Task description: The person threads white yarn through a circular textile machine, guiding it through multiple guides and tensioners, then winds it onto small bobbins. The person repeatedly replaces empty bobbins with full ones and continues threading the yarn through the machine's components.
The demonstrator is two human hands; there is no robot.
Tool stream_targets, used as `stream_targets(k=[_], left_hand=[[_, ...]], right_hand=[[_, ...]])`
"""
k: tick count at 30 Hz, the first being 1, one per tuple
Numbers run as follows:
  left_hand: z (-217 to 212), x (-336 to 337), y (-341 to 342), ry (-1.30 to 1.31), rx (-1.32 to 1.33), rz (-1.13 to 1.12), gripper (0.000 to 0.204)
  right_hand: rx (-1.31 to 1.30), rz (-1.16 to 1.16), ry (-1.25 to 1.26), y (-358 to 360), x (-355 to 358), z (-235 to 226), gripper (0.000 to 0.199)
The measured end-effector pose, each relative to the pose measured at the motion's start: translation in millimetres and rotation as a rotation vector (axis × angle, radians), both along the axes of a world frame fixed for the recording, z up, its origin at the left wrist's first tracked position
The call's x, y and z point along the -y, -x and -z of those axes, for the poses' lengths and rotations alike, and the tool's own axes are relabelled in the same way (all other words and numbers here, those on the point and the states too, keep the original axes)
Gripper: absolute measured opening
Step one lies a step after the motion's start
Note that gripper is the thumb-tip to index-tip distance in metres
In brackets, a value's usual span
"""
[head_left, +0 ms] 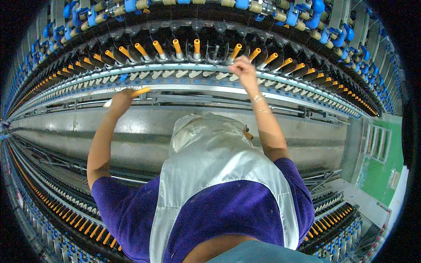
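My left hand (122, 101) is closed round a yellow bobbin (141, 91); white yarn shows on its lower end past my fist. It is held in front of the spinning frame's rail, left of my body. My right hand (244, 70) is raised at the spindle row, fingers pinched together just in front of a yellow bobbin (237, 49) on its spindle. Whatever the fingertips hold, perhaps a thread, is too fine to make out. Left of that bobbin stands a bare spindle (215, 53) without a tube. More yellow bobbins (177, 47) stand along the row.
A long metal rail (193, 68) with pale levers runs below the spindles. Blue and beige rollers (130, 5) line the frame above. Small tubes (248, 133) poke from my white apron. Behind me is another bobbin row (87, 228); a green floor (377, 175) lies at right.
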State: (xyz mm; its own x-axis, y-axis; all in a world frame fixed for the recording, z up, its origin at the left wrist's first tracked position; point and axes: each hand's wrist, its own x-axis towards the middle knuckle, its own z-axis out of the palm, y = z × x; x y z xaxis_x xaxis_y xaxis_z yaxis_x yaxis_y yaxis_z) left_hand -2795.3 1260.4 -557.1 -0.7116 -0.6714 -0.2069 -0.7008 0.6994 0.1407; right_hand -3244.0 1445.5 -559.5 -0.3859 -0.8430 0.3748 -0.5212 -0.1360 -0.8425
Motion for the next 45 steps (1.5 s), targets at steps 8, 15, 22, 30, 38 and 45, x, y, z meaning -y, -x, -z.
stream_targets(k=[8,15,22,30,38,45], left_hand=[[142.9,45.0,-146.0,-0.305,-0.678,-0.648,0.018],[45.9,49.8,5.4,-0.740,-1.662,-0.903,0.026],[-61.1,-80.9,270.3,-0.820,-1.083,-0.134,0.028],[-92.5,-34.4,348.6,-0.666,-1.306,-0.148,0.044],[10.5,-87.1,393.9,-0.083,-1.127,-0.545,0.060],[116.8,-131.4,301.9,0.174,-1.034,-0.177,0.040]], right_hand=[[-0.430,0.124,-0.357,-27.3,35.5,59.8,0.006],[-0.873,0.281,-0.048,-25.1,41.8,-5.5,0.009],[-0.912,0.589,-0.020,32.0,-76.9,-153.6,0.009],[-0.190,-0.354,-0.592,39.3,-155.5,-128.9,0.015],[0.691,-0.486,0.275,40.4,-100.8,-235.4,0.020],[0.501,-0.787,0.333,2.7,-27.8,-340.9,0.026]])
